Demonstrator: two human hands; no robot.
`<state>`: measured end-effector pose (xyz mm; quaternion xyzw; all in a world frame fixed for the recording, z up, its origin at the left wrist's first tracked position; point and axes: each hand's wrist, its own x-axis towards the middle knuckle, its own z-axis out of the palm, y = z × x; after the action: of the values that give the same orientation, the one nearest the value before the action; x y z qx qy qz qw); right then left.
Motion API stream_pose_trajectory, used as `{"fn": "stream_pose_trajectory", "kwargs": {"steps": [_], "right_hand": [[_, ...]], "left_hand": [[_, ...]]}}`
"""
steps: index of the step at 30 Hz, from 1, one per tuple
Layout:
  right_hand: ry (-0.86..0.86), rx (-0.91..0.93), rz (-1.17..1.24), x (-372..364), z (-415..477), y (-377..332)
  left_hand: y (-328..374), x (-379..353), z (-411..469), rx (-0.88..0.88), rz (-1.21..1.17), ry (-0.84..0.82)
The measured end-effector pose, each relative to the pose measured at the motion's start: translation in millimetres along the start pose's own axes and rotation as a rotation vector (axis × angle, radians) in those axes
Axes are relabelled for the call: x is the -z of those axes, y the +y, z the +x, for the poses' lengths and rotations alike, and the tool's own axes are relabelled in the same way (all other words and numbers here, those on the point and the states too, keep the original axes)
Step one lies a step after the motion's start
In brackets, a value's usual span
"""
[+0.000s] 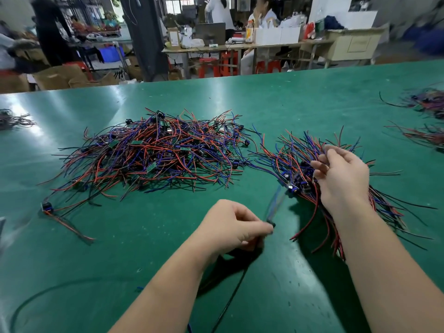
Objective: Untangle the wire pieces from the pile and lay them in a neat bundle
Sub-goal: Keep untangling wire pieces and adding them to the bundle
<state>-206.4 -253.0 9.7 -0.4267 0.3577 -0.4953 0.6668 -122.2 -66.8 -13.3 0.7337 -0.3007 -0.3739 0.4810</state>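
Note:
A big tangled pile of red, blue and black wire pieces (153, 155) with small black parts and green boards lies on the green table (276, 99). To its right lies a sorted bundle (295, 164) with its wires fanned out. My right hand (341, 179) rests over the bundle, fingers curled among its wires. My left hand (230, 227) pinches the small black end of one wire piece (276, 203), which is blurred and stretches up toward the bundle.
One loose wire piece (60, 217) lies at the near left. More wire heaps sit at the far right (425, 104) and the left edge (12, 120). A black cable (230, 296) runs across the near table. People work at benches beyond.

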Motion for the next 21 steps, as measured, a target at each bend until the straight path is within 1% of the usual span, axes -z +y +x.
{"fn": "stream_pose_trajectory", "kwargs": {"steps": [1, 2, 3, 5, 7, 8, 9, 10, 11, 13, 14, 15, 16, 18, 19, 20, 21], "right_hand": [[0.003, 0.01, -0.023, -1.7, -1.1, 1.0], [-0.033, 0.019, -0.061, -4.7, -4.3, 2.3], [-0.116, 0.025, -0.11, -8.3, -9.6, 4.1], [-0.393, 0.032, -0.265, -16.3, -24.7, 11.2], [-0.676, 0.079, -0.481, -22.3, -41.7, 19.8], [-0.767, 0.105, -0.554, -23.9, -48.8, 23.1], [-0.807, 0.128, -0.584, -24.9, -53.7, 25.7], [-0.796, 0.165, -0.603, -25.6, -55.1, 26.7], [-0.744, 0.224, -0.629, -25.3, -53.9, 26.1], [-0.572, 0.359, -0.719, -23.2, -46.8, 20.0], [-0.485, 0.42, -0.764, -20.6, -42.0, 15.0], [-0.405, 0.48, -0.819, -16.9, -37.5, 9.2], [-0.33, 0.536, -0.884, -12.6, -33.5, 3.4], [-0.213, 0.606, -1.003, -3.4, -26.3, -5.9], [-0.171, 0.607, -1.051, 0.7, -22.8, -8.8], [-0.138, 0.59, -1.1, 3.9, -18.9, -10.3], [-0.113, 0.566, -1.163, 6.4, -15.8, -10.7]], "left_hand": [[0.6, 1.6, 1.6, -0.017, -0.079, 0.06], [1.5, 3.7, 2.8, -0.032, -0.176, 0.108], [2.2, 6.3, 3.8, -0.045, -0.27, 0.151], [2.4, 9.7, 5.6, -0.069, -0.392, 0.224], [1.6, 10.0, 7.8, -0.095, -0.404, 0.256], [0.8, 9.3, 8.8, -0.112, -0.383, 0.252], [-0.5, 8.8, 9.4, -0.135, -0.355, 0.234], [-1.3, 8.3, 9.2, -0.16, -0.326, 0.202], [-1.4, 8.6, 8.5, -0.179, -0.295, 0.164], [0.3, 13.3, 7.6, -0.2, -0.233, 0.123], [1.3, 18.0, 7.6, -0.212, -0.211, 0.14], [1.0, 25.0, 8.7, -0.233, -0.178, 0.201], [0.1, 34.2, 10.4, -0.265, -0.097, 0.311], [-5.1, 57.1, 12.5, -0.304, 0.212, 0.59], [-9.8, 68.6, 12.7, -0.289, 0.385, 0.71], [-16.2, 79.7, 13.9, -0.238, 0.531, 0.792], [-24.5, 90.0, 15.9, -0.142, 0.64, 0.828]]}}
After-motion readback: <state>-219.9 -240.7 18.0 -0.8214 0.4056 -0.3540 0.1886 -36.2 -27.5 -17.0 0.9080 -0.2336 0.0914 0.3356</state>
